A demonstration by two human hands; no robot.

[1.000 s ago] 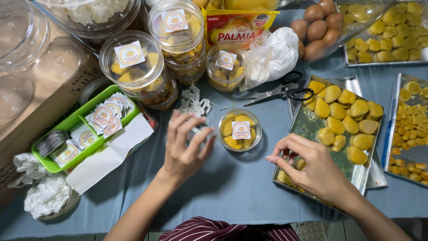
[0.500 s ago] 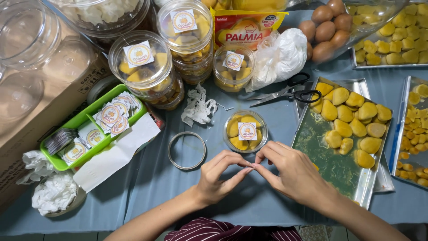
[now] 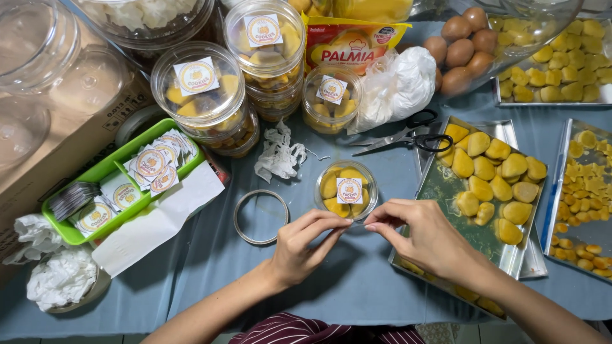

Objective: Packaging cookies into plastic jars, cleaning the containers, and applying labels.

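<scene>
Pinched together just below the small round tub, both hands: left hand and right hand met fingertip to fingertip, fingers closed on something thin and nearly clear stretched between them, too fine to identify. Sat on the blue counter, that tub, lidded, filled with yellow cookies and topped with a square label. Lay just left of the tub, a bare ring of tape; above that ring, a crumpled scrap of white film. Rested up and to the right of the tub, black-handled scissors. Stood immediately right of the tub, a metal tray carrying loose yellow cookies, partly under the right hand. Ranged above the tub, three larger labelled jars and a white plastic bag. Placed well left of the tub, a green basket holding round stickers
</scene>
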